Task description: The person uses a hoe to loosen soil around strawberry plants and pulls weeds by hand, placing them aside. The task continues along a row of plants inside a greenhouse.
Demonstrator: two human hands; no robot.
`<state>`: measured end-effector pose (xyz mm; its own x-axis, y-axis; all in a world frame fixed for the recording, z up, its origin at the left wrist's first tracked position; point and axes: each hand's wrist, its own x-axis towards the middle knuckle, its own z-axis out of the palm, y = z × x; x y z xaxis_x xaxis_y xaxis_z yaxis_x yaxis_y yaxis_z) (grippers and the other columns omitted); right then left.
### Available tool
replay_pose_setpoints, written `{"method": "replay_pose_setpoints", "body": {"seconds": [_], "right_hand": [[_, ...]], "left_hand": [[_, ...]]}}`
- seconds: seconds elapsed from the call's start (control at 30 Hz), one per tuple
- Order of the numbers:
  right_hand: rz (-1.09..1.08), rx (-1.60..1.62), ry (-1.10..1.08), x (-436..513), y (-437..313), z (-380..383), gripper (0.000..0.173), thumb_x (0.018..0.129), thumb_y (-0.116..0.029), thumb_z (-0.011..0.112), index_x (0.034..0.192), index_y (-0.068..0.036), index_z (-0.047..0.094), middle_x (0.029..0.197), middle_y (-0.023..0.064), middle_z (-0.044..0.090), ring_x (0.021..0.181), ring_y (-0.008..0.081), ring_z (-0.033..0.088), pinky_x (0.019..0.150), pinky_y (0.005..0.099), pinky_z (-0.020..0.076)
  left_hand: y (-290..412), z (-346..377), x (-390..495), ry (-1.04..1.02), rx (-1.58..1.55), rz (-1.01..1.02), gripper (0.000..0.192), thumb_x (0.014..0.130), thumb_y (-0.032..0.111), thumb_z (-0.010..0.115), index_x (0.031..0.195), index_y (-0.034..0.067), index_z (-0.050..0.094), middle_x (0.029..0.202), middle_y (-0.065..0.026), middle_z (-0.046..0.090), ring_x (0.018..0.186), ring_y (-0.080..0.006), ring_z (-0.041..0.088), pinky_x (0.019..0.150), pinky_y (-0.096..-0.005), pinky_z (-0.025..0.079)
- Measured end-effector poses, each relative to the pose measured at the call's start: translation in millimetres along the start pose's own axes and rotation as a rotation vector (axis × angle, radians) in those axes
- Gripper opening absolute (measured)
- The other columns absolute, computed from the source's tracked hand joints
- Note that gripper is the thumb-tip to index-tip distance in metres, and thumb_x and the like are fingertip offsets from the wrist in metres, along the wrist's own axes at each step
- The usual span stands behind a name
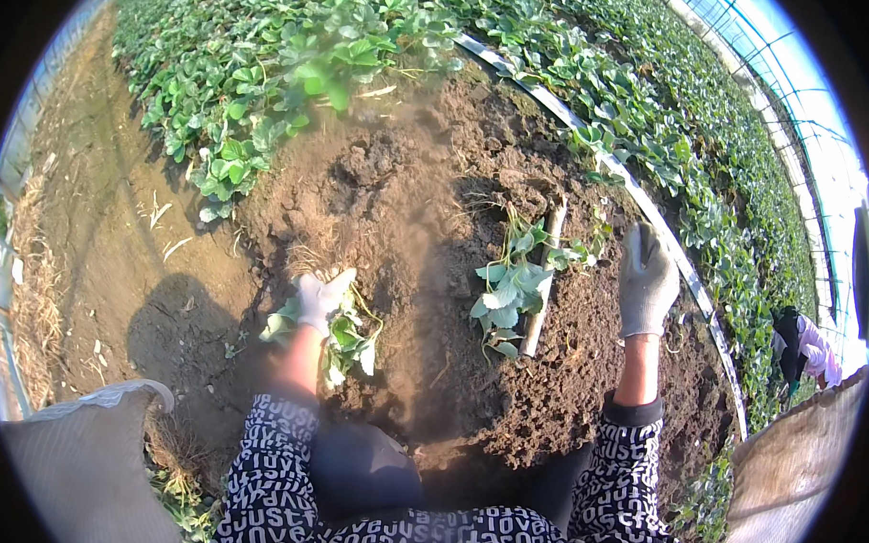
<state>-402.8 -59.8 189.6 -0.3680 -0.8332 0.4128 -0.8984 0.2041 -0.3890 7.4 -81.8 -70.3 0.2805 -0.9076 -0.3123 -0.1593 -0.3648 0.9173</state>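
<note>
My left hand (322,298), in a pale knit glove, is closed around a bunch of uprooted strawberry plants (347,339); their roots point away from me and their leaves hang on both sides of the wrist. My right hand (648,275), gloved too, is raised over the soil beside the white strip, its fingers bent; whether anything is between them cannot be told. Between the hands, a leafy strawberry plant (510,290) with bare roots lies on the loosened soil, against a wooden-looking stick or handle (547,278).
Dense strawberry plants (270,83) grow ahead and to the right. A white strip (636,185) curves along the bed. A bare path (96,233) runs at the left. Pale sacking (90,477) lies near left, more (793,467) near right. Another person (807,348) bends at the far right.
</note>
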Motion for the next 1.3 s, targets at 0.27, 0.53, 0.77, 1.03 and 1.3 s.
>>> {"method": "replay_pose_setpoints", "body": {"seconds": [0.27, 0.53, 0.77, 1.03, 1.3], "right_hand": [[-0.208, -0.518, -0.442, 31, -95, 140, 0.031, 0.090, -0.036, 0.057, 0.092, -0.007, 0.070, 0.097, 0.0139, 0.070, 0.097, 0.0312, 0.067, 0.084, 0.0422, 0.0499], [-0.104, -0.275, -0.704, 91, -61, 128, 0.031, 0.088, -0.024, 0.058, 0.103, 0.001, 0.070, 0.103, 0.0221, 0.069, 0.095, 0.0332, 0.068, 0.082, 0.0410, 0.0528], [0.017, 1.133, -0.658, 98, 32, -7, 0.027, 0.096, -0.022, 0.058, 0.113, -0.002, 0.066, 0.094, 0.0049, 0.069, 0.072, 0.0112, 0.061, 0.067, 0.0241, 0.0491], [0.071, 0.424, -0.806, 65, 128, 23, 0.033, 0.098, -0.028, 0.054, 0.117, -0.003, 0.064, 0.098, 0.0027, 0.067, 0.076, 0.0114, 0.058, 0.068, 0.0262, 0.0479], [0.710, 1.290, -0.592, -8, 106, -7, 0.049, 0.099, -0.029, 0.049, 0.140, -0.004, 0.044, 0.127, 0.0077, 0.059, 0.104, 0.0187, 0.059, 0.090, 0.0306, 0.0481]], "left_hand": [[-19, 3, 21, 0.067, 0.108, 0.046, 0.020, 0.077, 0.007, 0.079, 0.067, 0.002, 0.064, 0.064, -0.0013, 0.062, 0.050, -0.0097, 0.057, 0.043, -0.0251, 0.041], [-19, 5, 21, 0.052, 0.041, 0.081, 0.026, 0.073, 0.011, 0.082, 0.065, 0.005, 0.059, 0.060, 0.0005, 0.057, 0.047, -0.0088, 0.052, 0.041, -0.0252, 0.036], [17, 3, -2, 0.038, -0.055, 0.065, 0.029, 0.072, 0.014, 0.084, 0.079, -0.003, 0.062, 0.073, -0.0038, 0.064, 0.053, -0.0109, 0.050, 0.050, -0.0284, 0.045], [76, -23, -55, -0.011, -0.022, -0.133, 0.029, 0.072, 0.018, 0.082, 0.085, 0.000, 0.064, 0.090, -0.0085, 0.067, 0.073, -0.0152, 0.061, 0.062, -0.0321, 0.049], [75, -44, -90, -0.055, -0.442, -0.140, 0.028, 0.072, 0.022, 0.083, 0.077, -0.001, 0.068, 0.075, -0.0069, 0.067, 0.058, -0.0134, 0.060, 0.053, -0.0271, 0.050]]}}
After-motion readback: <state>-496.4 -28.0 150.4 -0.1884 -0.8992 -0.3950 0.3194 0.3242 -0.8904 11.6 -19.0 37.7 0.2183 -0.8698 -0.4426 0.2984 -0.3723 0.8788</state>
